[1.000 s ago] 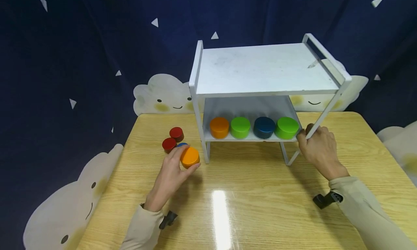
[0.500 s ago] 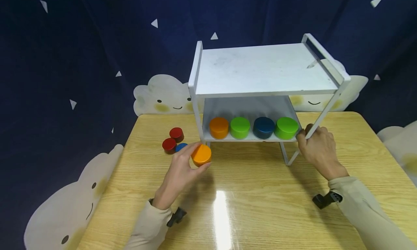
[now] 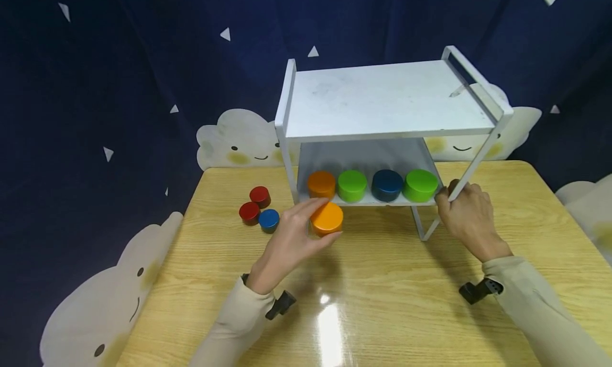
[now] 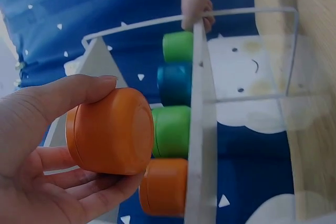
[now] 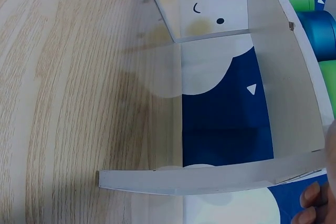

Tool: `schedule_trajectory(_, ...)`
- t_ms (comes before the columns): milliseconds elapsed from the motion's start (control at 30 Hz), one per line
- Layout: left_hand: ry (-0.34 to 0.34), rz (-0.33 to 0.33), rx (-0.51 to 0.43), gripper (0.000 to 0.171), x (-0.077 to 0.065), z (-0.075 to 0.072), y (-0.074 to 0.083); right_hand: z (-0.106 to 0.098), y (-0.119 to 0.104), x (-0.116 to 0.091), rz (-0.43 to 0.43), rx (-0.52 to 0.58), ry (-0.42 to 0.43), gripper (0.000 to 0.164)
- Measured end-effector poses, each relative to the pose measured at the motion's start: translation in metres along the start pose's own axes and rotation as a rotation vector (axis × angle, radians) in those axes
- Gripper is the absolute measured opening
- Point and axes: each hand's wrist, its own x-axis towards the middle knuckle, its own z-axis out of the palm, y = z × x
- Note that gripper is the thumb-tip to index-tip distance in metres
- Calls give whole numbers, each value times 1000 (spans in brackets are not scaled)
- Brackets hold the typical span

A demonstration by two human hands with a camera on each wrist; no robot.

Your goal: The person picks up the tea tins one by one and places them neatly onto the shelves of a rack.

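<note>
My left hand (image 3: 297,235) pinches a round orange tin (image 3: 327,218) between thumb and fingers, in front of the lower shelf's left end. In the left wrist view that orange tin (image 4: 111,132) hangs clear of the shelf. My right hand (image 3: 467,215) grips the front right leg of the white two-tier rack (image 3: 387,102). On the lower shelf, from left to right, stand an orange tin (image 3: 322,184), a green tin (image 3: 352,186), a dark blue tin (image 3: 387,186) and another green tin (image 3: 420,186). Only fingertips (image 5: 311,196) of the right hand show in its wrist view.
Left of the rack, two red tins (image 3: 249,213) and a blue tin (image 3: 269,220) stand close together on the wooden table (image 3: 392,303). A dark blue curtain (image 3: 143,48) with white triangles and cloud shapes hangs behind.
My left hand has carried the orange tin rightward, from beside the red and blue tins to the front of the lower shelf. The blue tin has come into full view. My right hand stays put.
</note>
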Motion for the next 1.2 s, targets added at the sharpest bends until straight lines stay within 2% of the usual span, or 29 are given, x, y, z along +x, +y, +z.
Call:
schedule_trajectory(333, -16, 51, -8, 54, 18, 6, 17, 0, -1, 0, 3, 2, -2, 45)
schedule_trajectory(633, -20, 107, -72, 52, 30, 4, 36, -1, -1, -1, 27, -2, -18, 46)
schedule_trajectory(900, -21, 197, -113, 52, 52, 4, 57, -2, -1, -2, 41, -15, -29, 46)
schedule_trajectory(1067, -11, 242, -101, 50, 67, 1, 71, -3, 0, -2, 32, -25, -26, 46)
schedule_trajectory(1200, -20, 252, -81, 51, 79, -1, 80, -3, -1, -1, 18, -33, -22, 47)
